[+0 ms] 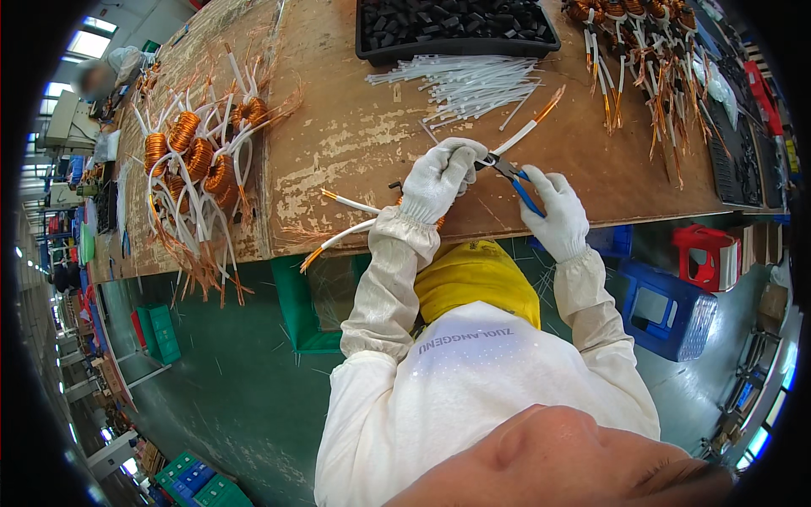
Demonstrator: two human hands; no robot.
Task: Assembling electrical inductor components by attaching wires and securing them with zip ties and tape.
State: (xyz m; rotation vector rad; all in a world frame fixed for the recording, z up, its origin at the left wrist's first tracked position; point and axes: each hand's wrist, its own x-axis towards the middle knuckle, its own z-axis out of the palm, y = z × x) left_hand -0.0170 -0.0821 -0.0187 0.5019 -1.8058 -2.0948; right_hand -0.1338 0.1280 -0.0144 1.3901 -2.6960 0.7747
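Within right grip [559, 215], blue-handled pliers [510, 173].

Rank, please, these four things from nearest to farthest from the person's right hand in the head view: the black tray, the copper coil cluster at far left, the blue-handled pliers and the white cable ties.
1. Blue-handled pliers: in the right hand.
2. White cable ties: ahead, slightly left.
3. Black tray: beyond the ties.
4. Copper coil cluster: far left on the table.
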